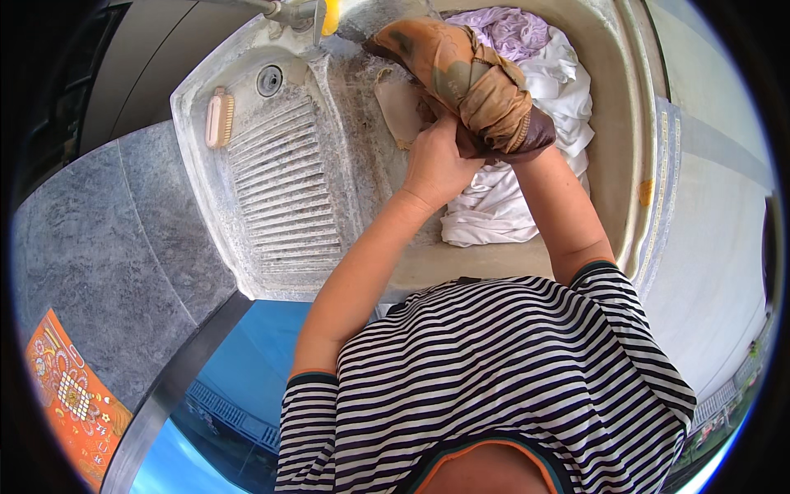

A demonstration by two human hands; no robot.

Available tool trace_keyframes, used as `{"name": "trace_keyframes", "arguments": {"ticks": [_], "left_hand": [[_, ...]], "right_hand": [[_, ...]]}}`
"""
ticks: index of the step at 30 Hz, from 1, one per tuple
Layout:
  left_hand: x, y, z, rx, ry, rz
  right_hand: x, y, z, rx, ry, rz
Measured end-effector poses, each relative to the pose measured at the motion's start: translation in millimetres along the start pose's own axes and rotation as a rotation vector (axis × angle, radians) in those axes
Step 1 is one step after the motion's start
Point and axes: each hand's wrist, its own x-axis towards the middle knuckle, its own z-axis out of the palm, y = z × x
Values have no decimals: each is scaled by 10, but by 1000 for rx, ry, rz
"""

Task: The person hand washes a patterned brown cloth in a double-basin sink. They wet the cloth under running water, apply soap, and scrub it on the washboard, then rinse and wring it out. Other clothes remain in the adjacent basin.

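Fingers of the left hand [436,165] are curled shut on the lower end of a brown boot [469,82], gripping it at the ankle opening where the soft leather bunches into folds. Whether the right hand is closed I cannot tell: it is hidden, seemingly pushed down inside the boot's shaft, and only the right forearm [568,206] shows, rising from the striped sleeve to the dark cuff of the boot.

The boot is held up off the basin, tilted, with its toe pointing away from the person toward the tap [300,12] at the far edge. Its leather is tan and scuffed, with a darker greyish patch along the side and a dark brown collar near the wrist.

Below and behind the boot lies a heap of white laundry [510,206] in the deep right compartment of a pale, stained stone washing sink [634,148]; a lilac cloth [510,29] sits at the far end of that heap. A flat tan insole-shaped piece [399,111] lies on the sink just beside the left hand. To the left is the ribbed washboard section [284,193] of the sink, with a round drain hole [269,80] at its far end and a scrubbing brush [219,117] resting on the rim. Grey tiled floor [99,239] lies beyond the sink's left edge, with an orange patterned mat [70,395] on it.
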Motion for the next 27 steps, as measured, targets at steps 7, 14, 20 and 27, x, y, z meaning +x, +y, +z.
{"name": "trace_keyframes", "arguments": {"ticks": [7,14,20,27], "left_hand": [[-330,-321,-1005,-811,223,-155],[-435,22,-594,-792,-214,-178],[-292,96,-451,-116,-306,-120],[-155,138,-880,-965,-247,-165]], "right_hand": [[-576,1197,-887,-941,-713,611],[-283,907,-863,-410,-294,406],[223,378,-559,-860,141,-523],[-429,1254,-609,549,243,545]]}}
